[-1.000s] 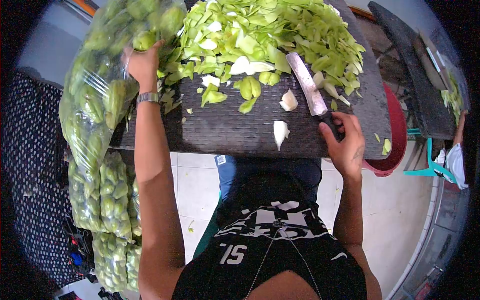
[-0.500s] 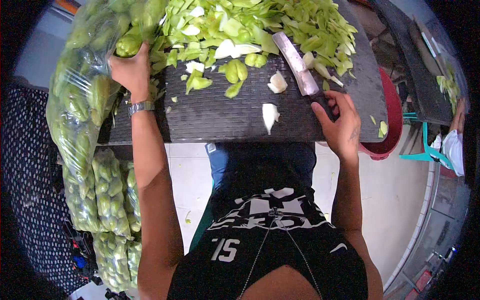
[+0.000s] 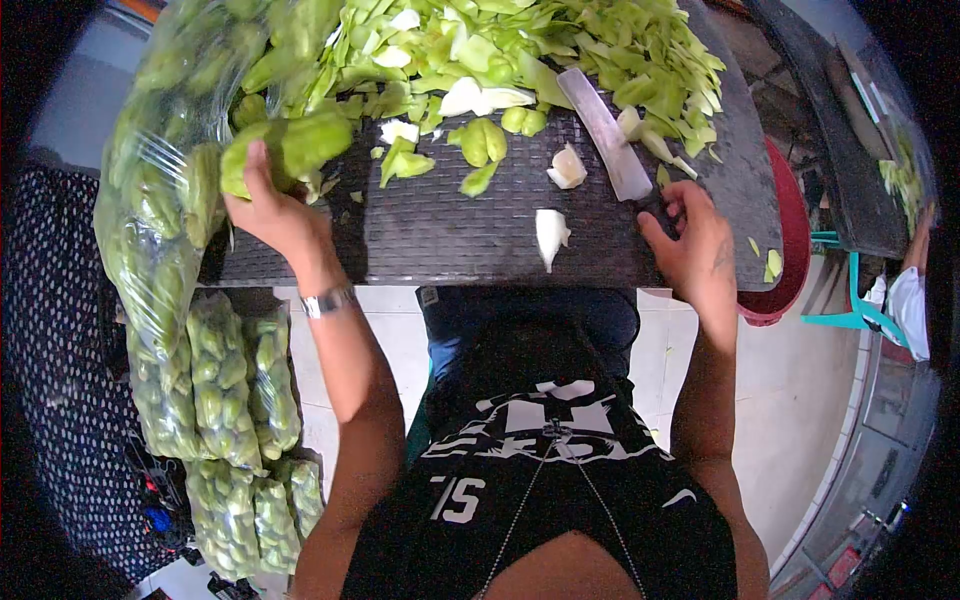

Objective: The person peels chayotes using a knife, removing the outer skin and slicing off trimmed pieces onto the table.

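My left hand (image 3: 275,215) is closed round a green chayote (image 3: 290,150) above the table's left part. Beside it lies a clear plastic bag (image 3: 150,200) full of chayotes. My right hand (image 3: 700,240) has its fingers curled at the dark handle of a knife (image 3: 608,140), whose broad blade points up and away on the table. A heap of pale green peelings (image 3: 460,40) covers the far side. Nearer me are green pieces (image 3: 482,143), a white chunk (image 3: 567,167) and a white piece (image 3: 551,236).
The dark woven table (image 3: 430,240) spans the front. A red tub (image 3: 785,230) stands under its right edge. More bagged chayotes (image 3: 222,385) are stacked below at left. At far right are a teal stool (image 3: 855,300), another dark table and part of a person's arm (image 3: 920,225).
My left hand has come out of the bag's opening with a chayote and moved toward me and right. My right hand stays at the knife handle. The view has shifted slightly.
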`<state>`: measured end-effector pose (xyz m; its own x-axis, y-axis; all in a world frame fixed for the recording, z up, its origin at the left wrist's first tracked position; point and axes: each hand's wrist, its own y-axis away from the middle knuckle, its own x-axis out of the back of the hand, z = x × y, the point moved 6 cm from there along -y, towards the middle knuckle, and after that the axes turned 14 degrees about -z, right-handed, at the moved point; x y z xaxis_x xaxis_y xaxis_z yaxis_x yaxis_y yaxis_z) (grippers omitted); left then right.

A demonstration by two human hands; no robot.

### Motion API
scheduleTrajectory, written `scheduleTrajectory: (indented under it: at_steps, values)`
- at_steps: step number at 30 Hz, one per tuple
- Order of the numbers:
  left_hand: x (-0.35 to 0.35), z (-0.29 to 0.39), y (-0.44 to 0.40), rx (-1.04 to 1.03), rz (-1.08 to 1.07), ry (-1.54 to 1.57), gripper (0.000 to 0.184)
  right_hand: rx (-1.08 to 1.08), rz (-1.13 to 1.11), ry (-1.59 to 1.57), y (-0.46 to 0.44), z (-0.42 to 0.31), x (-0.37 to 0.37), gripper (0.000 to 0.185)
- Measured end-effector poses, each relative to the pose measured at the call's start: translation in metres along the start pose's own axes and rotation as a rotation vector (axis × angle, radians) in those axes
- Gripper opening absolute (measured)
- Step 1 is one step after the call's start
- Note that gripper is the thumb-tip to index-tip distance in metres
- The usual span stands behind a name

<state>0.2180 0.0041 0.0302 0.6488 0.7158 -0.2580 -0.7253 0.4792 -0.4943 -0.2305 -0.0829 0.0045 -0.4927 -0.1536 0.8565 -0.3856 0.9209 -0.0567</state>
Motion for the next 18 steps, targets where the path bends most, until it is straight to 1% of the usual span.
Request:
scheduleTrajectory:
  at_steps: [2, 4, 6, 7, 8, 10, 11, 13, 14, 15, 16, 17, 18]
  values:
    - [-0.010, -0.005, 0.031, 0.307, -0.004, 0.302, 0.042, -0.044, -0.070, 0.016, -0.003, 0.000, 0.004, 0.035]
    - [-0.021, -0.006, 0.049, 0.463, -0.168, 0.406, 0.045, -0.093, -0.127, 0.018, -0.004, -0.003, 0.008, 0.034]
    - [-0.031, -0.005, 0.069, 0.650, -0.390, 0.589, 0.053, -0.148, -0.223, -0.042, -0.006, -0.011, 0.014, 0.035]
    - [-0.038, -0.003, 0.077, 0.690, -0.428, 0.671, 0.057, -0.179, -0.270, -0.073, -0.005, -0.012, 0.013, 0.035]
    - [-0.049, 0.000, 0.088, 0.728, -0.468, 0.755, 0.061, -0.153, -0.256, -0.080, -0.004, -0.013, 0.013, 0.035]
    - [-0.066, 0.009, 0.105, 0.794, -0.442, 0.884, 0.068, -0.103, -0.227, -0.093, -0.001, -0.011, 0.010, 0.035]
    - [-0.070, 0.008, 0.112, 0.826, -0.395, 0.905, 0.068, -0.058, -0.152, -0.177, 0.000, -0.011, 0.009, 0.034]
    - [-0.074, 0.005, 0.124, 0.915, -0.414, 1.049, 0.067, 0.038, -0.006, -0.345, 0.001, -0.017, 0.007, 0.031]
    - [-0.078, 0.004, 0.129, 0.956, -0.426, 1.121, 0.066, -0.004, -0.018, -0.436, 0.001, -0.016, 0.007, 0.030]
    - [-0.081, 0.005, 0.133, 0.993, -0.430, 1.036, 0.064, -0.048, -0.029, -0.528, 0.002, -0.025, 0.013, 0.030]
    - [-0.084, 0.006, 0.139, 1.035, -0.449, 1.066, 0.063, -0.094, -0.039, -0.620, 0.003, -0.029, 0.017, 0.029]
    - [-0.088, 0.005, 0.146, 1.080, -0.469, 1.097, 0.062, -0.102, -0.056, -0.680, 0.005, -0.029, 0.018, 0.025]
    - [-0.093, 0.006, 0.153, 1.125, -0.489, 1.127, 0.061, -0.078, -0.057, -0.648, 0.005, -0.032, 0.021, 0.024]
